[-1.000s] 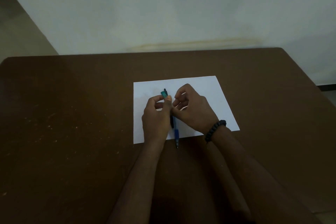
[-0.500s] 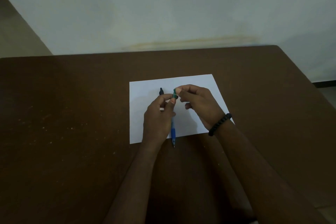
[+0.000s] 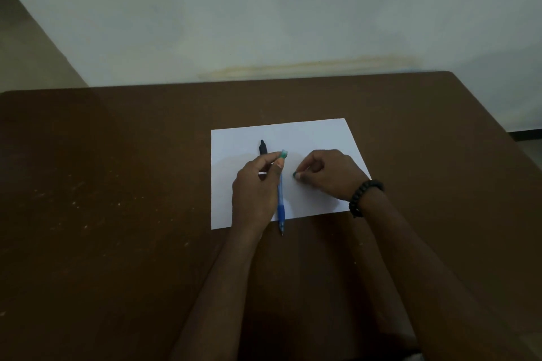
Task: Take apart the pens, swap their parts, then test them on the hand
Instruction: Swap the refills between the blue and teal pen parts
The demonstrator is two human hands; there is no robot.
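Observation:
My left hand (image 3: 255,190) grips a blue pen (image 3: 281,208) near its upper end, tip pointing toward me past the paper's near edge. The pen's top end (image 3: 284,153) looks pale green and open. A black pen (image 3: 263,147) pokes out above my left hand; its lower part is hidden by the hand. My right hand (image 3: 328,173), a dark bead bracelet on its wrist, pinches a small dark green pen part (image 3: 294,175) low over the white paper (image 3: 308,135), to the right of the blue pen.
The paper lies on a brown table (image 3: 117,214) with pale specks on its left side. A pale wall stands behind the table's far edge.
My right hand pulled the small green part off the top of the blue pen and carried it right and down to the paper. My left hand stayed holding the pen.

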